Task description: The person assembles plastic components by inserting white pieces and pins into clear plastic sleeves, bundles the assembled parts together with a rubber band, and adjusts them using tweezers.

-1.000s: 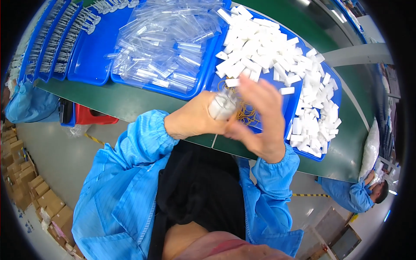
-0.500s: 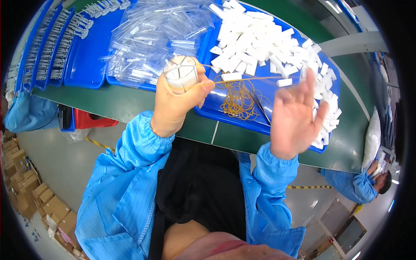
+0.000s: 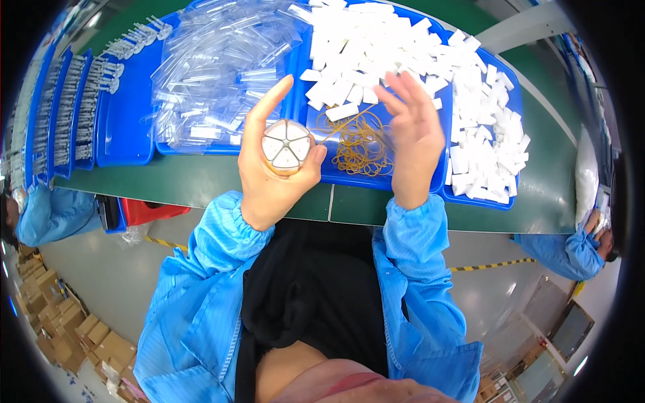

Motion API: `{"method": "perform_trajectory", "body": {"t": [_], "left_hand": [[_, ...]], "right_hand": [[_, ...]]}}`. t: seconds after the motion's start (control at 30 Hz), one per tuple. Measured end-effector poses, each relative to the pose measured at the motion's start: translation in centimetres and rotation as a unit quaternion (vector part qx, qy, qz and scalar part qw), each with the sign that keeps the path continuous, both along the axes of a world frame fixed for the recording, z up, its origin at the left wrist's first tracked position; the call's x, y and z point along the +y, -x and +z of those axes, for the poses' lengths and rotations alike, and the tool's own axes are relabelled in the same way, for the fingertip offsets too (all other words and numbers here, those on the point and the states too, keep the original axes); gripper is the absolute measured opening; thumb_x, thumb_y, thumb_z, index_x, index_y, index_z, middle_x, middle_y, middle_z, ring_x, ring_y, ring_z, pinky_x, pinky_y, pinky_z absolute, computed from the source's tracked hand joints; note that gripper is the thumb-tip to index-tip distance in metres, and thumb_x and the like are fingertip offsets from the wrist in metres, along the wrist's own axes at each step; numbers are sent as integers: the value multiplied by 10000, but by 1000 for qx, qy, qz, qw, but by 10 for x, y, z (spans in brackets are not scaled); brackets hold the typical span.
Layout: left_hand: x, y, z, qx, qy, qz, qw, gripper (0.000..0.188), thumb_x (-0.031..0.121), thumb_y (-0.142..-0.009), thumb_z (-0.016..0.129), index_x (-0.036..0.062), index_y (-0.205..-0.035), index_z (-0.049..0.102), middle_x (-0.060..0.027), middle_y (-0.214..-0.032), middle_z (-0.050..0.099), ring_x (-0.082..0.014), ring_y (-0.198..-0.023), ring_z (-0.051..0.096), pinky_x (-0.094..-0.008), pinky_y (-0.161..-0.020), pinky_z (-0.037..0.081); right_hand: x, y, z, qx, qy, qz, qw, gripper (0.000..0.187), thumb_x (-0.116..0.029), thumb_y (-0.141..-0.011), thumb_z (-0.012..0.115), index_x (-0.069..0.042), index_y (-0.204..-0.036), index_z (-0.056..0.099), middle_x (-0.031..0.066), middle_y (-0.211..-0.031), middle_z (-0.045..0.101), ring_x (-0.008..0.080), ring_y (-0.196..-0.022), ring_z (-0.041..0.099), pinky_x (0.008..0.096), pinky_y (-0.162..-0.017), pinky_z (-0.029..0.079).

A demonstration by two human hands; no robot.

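My left hand (image 3: 274, 185) is wrapped round a bundle (image 3: 287, 144) of several wedge-shaped white pieces, its round end facing up with dark seams meeting at the middle. A tan band edge shows low on the bundle's side. The forefinger stands stretched away from it, and the thumb rests at its right side. My right hand (image 3: 418, 134), slightly blurred, is raised with fingers apart and nothing visible in it. Left of it lies a tangle of tan rubber bands (image 3: 363, 144) in a blue tray (image 3: 349, 180). One loose white block (image 3: 342, 112) lies against the bands.
Many white blocks (image 3: 363, 47) heap the right trays. Clear plastic sleeves (image 3: 215, 74) fill the tray (image 3: 201, 149) at centre left. Farther left, blue racks (image 3: 60, 114) hold small clear parts. Co-workers in blue sit at left (image 3: 57, 215) and right (image 3: 564, 255) along the green table (image 3: 262, 209).
The rubber band stretched between my hands no longer spans them. My right hand has moved left and up. My left hand has lowered the bundle, and its forefinger now stands away.
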State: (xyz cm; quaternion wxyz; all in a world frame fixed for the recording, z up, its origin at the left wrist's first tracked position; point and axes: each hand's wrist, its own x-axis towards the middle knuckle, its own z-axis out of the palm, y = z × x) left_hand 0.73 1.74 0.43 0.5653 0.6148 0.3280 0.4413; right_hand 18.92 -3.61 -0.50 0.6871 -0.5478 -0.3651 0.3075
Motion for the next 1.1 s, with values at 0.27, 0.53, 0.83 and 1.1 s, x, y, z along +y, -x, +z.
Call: {"method": "perform_trajectory", "body": {"t": [0.27,0.53,0.83,1.1], "left_hand": [[-1,1,-11,297,-168,-56,938,930,33,-730,789,21,-1515,290,-81,-948,694,-185,-853,674,-311,-765,536],[16,22,4,-140,439,-248,852,215,141,-844,716,48,-982,580,-34,-729,594,-82,-552,500,-229,-530,412],[-19,3,-1,-232,393,-167,874,474,400,-951,614,69,-1279,527,-40,-728,580,-112,-538,495,-241,-524,393],[3,-1,-10,261,-258,-84,927,1130,204,-684,866,40,-1554,164,-124,-768,667,-311,-671,664,-401,-616,524]], "right_hand": [[-13,19,26,-507,54,147,847,779,-590,-700,787,-32,-1217,620,129,-1129,682,275,-1009,661,457,-1025,368],[-45,7,55,-406,-48,443,798,234,-267,-796,698,-143,-992,724,-19,-888,674,154,-896,620,365,-898,418],[-20,13,19,-99,-63,221,968,948,-483,-673,826,-68,-1449,474,3,-1289,636,154,-925,487,283,-847,389],[-27,22,-5,-198,-23,199,959,780,-315,-742,838,-66,-1396,494,113,-1236,598,223,-997,564,318,-866,448]]}}
